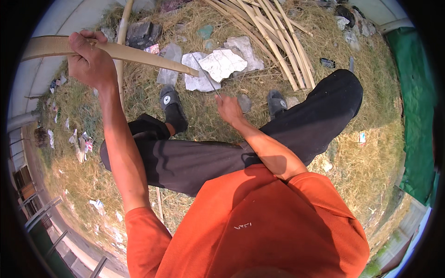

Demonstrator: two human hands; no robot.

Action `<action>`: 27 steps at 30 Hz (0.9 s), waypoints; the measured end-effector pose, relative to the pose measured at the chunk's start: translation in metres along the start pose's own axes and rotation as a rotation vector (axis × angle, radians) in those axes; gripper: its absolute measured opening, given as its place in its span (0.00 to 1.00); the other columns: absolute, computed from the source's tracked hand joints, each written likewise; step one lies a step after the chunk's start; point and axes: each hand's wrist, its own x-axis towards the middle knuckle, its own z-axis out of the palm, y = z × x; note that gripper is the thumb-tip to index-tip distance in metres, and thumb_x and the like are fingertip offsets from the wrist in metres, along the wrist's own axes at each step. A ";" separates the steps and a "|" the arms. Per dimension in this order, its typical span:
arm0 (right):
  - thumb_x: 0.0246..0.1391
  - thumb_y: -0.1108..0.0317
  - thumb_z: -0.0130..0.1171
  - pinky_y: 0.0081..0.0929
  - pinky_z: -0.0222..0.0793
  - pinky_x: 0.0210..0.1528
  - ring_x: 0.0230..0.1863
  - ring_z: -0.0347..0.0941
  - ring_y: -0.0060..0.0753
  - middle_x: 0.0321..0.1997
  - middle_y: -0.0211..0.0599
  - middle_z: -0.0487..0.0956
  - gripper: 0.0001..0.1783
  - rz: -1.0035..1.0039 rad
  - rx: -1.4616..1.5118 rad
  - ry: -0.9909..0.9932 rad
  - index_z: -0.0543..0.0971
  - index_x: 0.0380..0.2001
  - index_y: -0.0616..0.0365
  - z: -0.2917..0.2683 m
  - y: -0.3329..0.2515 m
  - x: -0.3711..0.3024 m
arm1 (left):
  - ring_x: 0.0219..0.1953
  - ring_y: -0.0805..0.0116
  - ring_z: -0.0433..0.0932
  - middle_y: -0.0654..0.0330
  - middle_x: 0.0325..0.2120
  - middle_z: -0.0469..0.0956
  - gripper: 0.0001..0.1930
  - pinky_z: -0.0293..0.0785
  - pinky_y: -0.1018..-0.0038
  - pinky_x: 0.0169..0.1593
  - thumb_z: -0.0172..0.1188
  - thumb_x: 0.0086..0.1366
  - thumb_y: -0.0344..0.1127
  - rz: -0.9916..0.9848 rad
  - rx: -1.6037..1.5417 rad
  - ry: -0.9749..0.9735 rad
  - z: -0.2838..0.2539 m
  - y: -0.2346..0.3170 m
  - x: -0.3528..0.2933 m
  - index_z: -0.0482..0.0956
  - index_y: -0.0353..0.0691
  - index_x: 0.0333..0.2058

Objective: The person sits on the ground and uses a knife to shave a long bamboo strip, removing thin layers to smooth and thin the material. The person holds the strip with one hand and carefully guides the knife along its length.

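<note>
Raised at the upper left, my left hand (92, 60) is wrapped around a long, flat bamboo strip (148, 59). The strip runs from the left rim of the view to a squared end near the middle. My right hand (230, 110) is closed around the handle of a long thin knife (207, 76), most of the handle hidden by the fingers. Its narrow blade points up and away, seen nearly edge-on, close to the strip's end. From this angle I cannot tell whether blade and strip touch. White crumpled sheets (224, 65) lie on the ground beyond them.
A loose pile of bamboo strips (282, 41) lies at the far side. A bamboo pole (121, 74) stretches along the left. Between my sandalled feet sits a grey stone (244, 103). Green sheeting (412, 111) hangs at right; litter dots the dry grass (366, 157).
</note>
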 end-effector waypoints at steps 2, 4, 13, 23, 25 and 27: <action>0.62 0.56 0.47 0.54 0.70 0.39 0.33 0.74 0.67 0.27 0.63 0.77 0.20 -0.029 0.064 -0.005 0.78 0.36 0.64 -0.006 -0.017 -0.002 | 0.20 0.77 0.72 0.64 0.15 0.75 0.23 0.66 0.80 0.26 0.41 0.73 0.49 0.022 -0.021 -0.004 0.000 -0.002 0.003 0.74 0.38 0.26; 0.62 0.55 0.47 0.54 0.69 0.40 0.34 0.74 0.67 0.28 0.64 0.77 0.20 -0.082 0.065 -0.011 0.78 0.36 0.63 -0.007 -0.021 -0.004 | 0.20 0.77 0.72 0.64 0.15 0.76 0.24 0.67 0.80 0.26 0.42 0.73 0.49 0.027 -0.031 -0.021 0.002 -0.002 0.002 0.74 0.38 0.26; 0.63 0.55 0.47 0.54 0.67 0.38 0.31 0.73 0.67 0.24 0.64 0.75 0.22 -0.032 0.090 0.030 0.77 0.33 0.67 -0.001 -0.004 0.003 | 0.22 0.74 0.72 0.60 0.17 0.75 0.26 0.69 0.79 0.30 0.42 0.72 0.53 0.023 -0.239 -0.132 0.002 -0.005 0.003 0.73 0.35 0.27; 0.63 0.57 0.48 0.53 0.68 0.35 0.29 0.74 0.65 0.23 0.63 0.75 0.21 -0.006 0.013 0.036 0.76 0.34 0.67 0.012 0.012 0.003 | 0.21 0.74 0.71 0.60 0.15 0.74 0.24 0.68 0.78 0.28 0.43 0.72 0.50 -0.029 -0.079 -0.021 0.001 0.001 -0.003 0.73 0.35 0.26; 0.63 0.56 0.48 0.53 0.68 0.36 0.30 0.74 0.65 0.24 0.63 0.76 0.21 -0.027 0.095 0.043 0.77 0.35 0.68 0.001 -0.015 -0.002 | 0.20 0.74 0.71 0.61 0.14 0.73 0.24 0.67 0.78 0.27 0.42 0.73 0.48 0.002 -0.067 0.007 0.002 0.000 -0.002 0.73 0.35 0.25; 0.63 0.56 0.48 0.54 0.68 0.37 0.31 0.74 0.65 0.26 0.63 0.76 0.21 -0.050 0.088 0.010 0.77 0.35 0.67 0.003 -0.015 0.000 | 0.20 0.74 0.71 0.61 0.14 0.72 0.24 0.67 0.78 0.27 0.43 0.72 0.48 0.010 -0.063 0.015 0.003 0.003 -0.003 0.71 0.35 0.24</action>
